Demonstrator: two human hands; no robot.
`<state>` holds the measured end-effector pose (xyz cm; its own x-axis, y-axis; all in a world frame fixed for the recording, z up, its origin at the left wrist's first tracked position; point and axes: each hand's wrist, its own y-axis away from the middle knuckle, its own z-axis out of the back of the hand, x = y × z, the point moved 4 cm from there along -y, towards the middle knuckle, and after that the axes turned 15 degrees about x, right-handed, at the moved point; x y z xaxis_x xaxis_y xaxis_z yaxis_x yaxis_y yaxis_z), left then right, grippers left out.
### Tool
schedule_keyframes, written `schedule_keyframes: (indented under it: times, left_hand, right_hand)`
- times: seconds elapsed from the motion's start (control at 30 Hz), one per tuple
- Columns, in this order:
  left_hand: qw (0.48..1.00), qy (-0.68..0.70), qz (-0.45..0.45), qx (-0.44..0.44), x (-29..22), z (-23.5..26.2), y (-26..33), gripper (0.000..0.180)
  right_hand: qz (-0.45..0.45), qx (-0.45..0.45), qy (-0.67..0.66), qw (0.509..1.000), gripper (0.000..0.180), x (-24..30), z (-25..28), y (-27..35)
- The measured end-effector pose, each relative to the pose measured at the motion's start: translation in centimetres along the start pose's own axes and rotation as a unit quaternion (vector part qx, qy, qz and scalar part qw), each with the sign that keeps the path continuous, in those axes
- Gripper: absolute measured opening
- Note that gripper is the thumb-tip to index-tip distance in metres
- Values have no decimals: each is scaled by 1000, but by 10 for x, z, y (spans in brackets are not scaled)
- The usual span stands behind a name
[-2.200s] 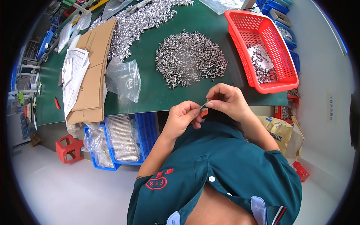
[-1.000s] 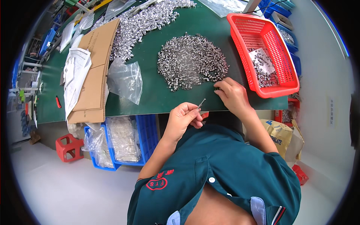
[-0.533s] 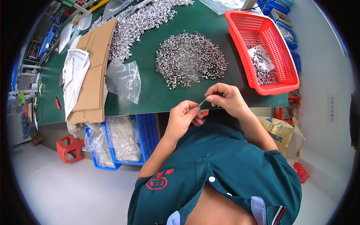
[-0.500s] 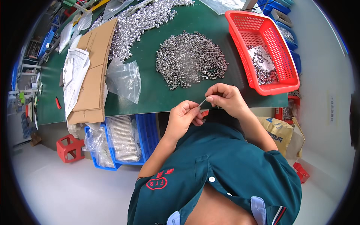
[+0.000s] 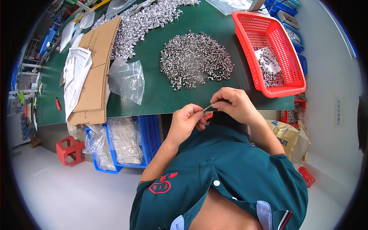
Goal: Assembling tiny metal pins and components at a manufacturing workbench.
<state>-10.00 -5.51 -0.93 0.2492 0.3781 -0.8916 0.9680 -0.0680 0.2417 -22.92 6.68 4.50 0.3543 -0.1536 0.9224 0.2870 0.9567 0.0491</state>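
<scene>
Holding a thin metal pin (image 5: pixel 208 107) between both hands, we work just past the near edge of the green table (image 5: pixel 153 96); our left hand (image 5: pixel 186 120) has its fingers curled in, thumb and forefinger pinched on the pin's lower end, while our right hand (image 5: pixel 232 103) closes its fingertips on the upper end; whether a small part sits under those right fingertips we cannot tell, since they cover it. The pin lies tilted, rising from left to right, in the gap between the two hands and over the table's front edge.

Beyond our hands a round heap of small silver metal sleeves (image 5: pixel 196 60) lies on the table, near the right hand but apart from it; a longer spread of similar silver parts (image 5: pixel 143 21) runs toward the far side. A red plastic basket (image 5: pixel 249 28) stands at the right, with more small metal parts and a scrap of paper (image 5: pixel 268 63) inside it. A crumpled clear plastic bag (image 5: pixel 126 78) rests left of the heap, touching a flattened cardboard sheet (image 5: pixel 97 69); folded white printed papers (image 5: pixel 74 76) lie on that cardboard's left edge. Under the table's front a blue crate (image 5: pixel 151 134) holds bagged rods; a red stool (image 5: pixel 69 150) stands on the floor to its left.
</scene>
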Motion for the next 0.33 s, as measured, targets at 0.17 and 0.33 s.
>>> schedule_keyframes:
  times: [0.17,0.33]
  left_hand:
    - [999,8,-40,-19,-6,-4,-2,12]
    - [999,-24,-31,-31,-2,-2,0,12]
  right_hand:
    - [-16,-92,-15,995,9,-1,-11,-1]
    - [-25,-2,77,997,9,12,-5,0]
